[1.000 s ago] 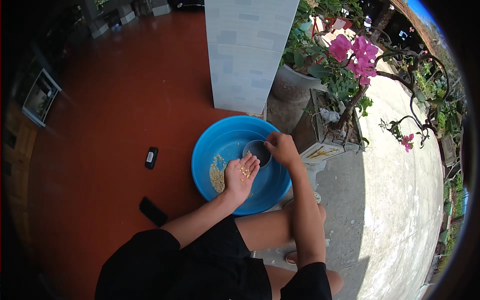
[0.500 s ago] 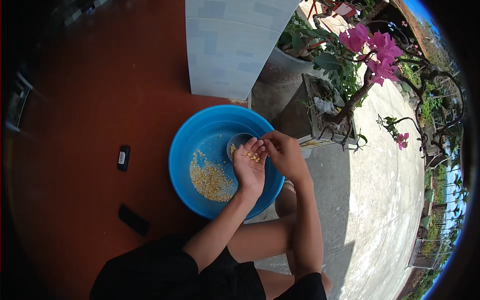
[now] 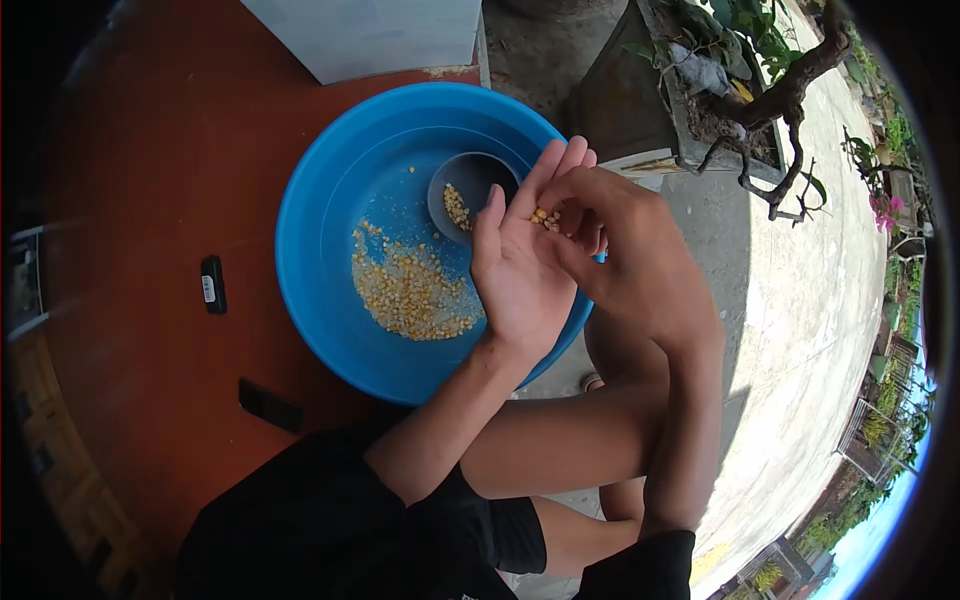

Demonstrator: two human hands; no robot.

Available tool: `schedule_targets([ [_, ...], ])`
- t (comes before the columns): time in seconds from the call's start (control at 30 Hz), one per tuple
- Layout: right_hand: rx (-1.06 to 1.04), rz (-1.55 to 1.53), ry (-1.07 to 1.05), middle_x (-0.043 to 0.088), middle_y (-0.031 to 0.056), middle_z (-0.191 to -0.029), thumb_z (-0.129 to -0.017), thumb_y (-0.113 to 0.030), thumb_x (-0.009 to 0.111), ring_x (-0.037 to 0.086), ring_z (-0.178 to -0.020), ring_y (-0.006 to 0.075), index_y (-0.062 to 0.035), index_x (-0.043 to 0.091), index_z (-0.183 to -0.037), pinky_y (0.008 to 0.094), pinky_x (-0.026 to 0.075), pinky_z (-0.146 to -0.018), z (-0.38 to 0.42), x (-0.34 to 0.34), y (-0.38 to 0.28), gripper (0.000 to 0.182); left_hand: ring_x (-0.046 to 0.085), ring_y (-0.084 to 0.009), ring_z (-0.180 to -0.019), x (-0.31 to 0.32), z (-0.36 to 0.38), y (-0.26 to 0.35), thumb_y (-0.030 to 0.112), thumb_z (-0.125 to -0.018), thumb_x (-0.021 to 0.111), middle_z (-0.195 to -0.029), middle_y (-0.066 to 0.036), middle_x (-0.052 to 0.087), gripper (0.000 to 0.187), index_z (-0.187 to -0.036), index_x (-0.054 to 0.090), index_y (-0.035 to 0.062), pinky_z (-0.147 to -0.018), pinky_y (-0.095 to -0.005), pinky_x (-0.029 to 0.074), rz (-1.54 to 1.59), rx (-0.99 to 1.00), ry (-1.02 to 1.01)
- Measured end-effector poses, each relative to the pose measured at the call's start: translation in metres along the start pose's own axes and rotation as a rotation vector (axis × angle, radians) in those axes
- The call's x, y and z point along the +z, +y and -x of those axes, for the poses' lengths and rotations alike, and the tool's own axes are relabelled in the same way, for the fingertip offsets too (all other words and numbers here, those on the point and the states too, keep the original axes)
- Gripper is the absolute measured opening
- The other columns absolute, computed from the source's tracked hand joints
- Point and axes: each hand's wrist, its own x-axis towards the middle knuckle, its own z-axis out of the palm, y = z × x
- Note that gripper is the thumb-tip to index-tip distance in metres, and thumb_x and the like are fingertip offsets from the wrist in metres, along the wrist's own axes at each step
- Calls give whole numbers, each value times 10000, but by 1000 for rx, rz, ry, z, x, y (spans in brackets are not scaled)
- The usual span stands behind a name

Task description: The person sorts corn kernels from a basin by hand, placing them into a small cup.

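Observation:
My left hand point(image 3: 528, 270) is held palm up over the right part of a blue basin point(image 3: 300, 255), fingers extended. A small heap of yellow corn kernels point(image 3: 545, 217) rests on it. Bent over that palm, my right hand point(image 3: 630, 240) has its thumb and fingertips at the kernels; the exact pinch is partly hidden. Many loose corn kernels point(image 3: 410, 295), mixed with pale bits, are spread on the basin's floor. Behind my left thumb sits a small dark bowl point(image 3: 480, 170) with some kernels in it, partly covered by the hand.
On the red floor point(image 3: 150, 370), left of the basin, lie a small black device with a white label point(image 3: 212, 285) and a black phone-like object point(image 3: 270, 405). A pale tiled pillar point(image 3: 370, 35) and a planter point(image 3: 690, 120) with a twisted trunk stand beyond the basin.
The view has shifted, so the basin sits higher and closer. My right hand has moved farther over the left palm, its fingers now curled at the kernels.

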Motion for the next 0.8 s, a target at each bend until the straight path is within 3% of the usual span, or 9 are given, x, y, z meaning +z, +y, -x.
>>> schedule_targets([
  [0.3, -101, 47, 14, 715, 169, -954, -814, 31, 812, 735, -823, 288, 33, 708, -1043, 385, 602, -765, 16, -12, 9, 252, 387, -249, -1557, 6, 14, -7, 557, -1147, 321, -1758, -161, 371, 803, -1709, 309, -16, -1243, -441, 337, -17, 57, -104],
  [0.43, -105, 93, 53, 731, 185, -976, -833, 24, 798, 753, -853, 316, 36, 716, -1060, 413, 608, -785, 34, -4, -2, 241, 370, -235, -1572, 10, 28, -9, 551, -1153, 309, -1770, -157, 353, 790, -1709, 318, -10, -1222, -423, 347, -112, 89, -124],
  [0.57, -103, 168, 92, 742, 206, -1010, -847, 17, 786, 764, -894, 353, 44, 731, -1068, 438, 612, -801, 39, 6, -17, 230, 198, -296, -1684, 7, 30, -8, 550, -1141, 291, -1801, -171, 278, 807, -1709, 289, -24, -1367, -448, 192, -168, 124, -175],
  [0.67, -94, 146, 78, 746, 214, -1016, -844, 11, 789, 766, -898, 361, 48, 740, -1057, 440, 614, -803, 34, 6, -17, 222, 226, -293, -1674, 6, 27, -8, 548, -1138, 313, -1798, -167, 289, 808, -1705, 298, -28, -1364, -450, 201, -183, 138, -202],
  [0.77, -76, 112, 66, 749, 212, -1004, -832, 11, 799, 766, -888, 355, 53, 741, -1041, 431, 615, -797, 32, 1, -13, 221, 370, -226, -1563, 4, 28, -9, 563, -1142, 353, -1775, -152, 338, 808, -1701, 330, -21, -1224, -389, 334, -157, 127, -176],
  [0.8, -74, 103, 55, 749, 211, -997, -827, 11, 803, 767, -884, 352, 54, 740, -1035, 428, 615, -794, 32, 1, -13, 222, 370, -228, -1563, 6, 29, -10, 563, -1141, 358, -1773, -154, 339, 812, -1702, 323, -22, -1233, -395, 331, -156, 116, -170],
])
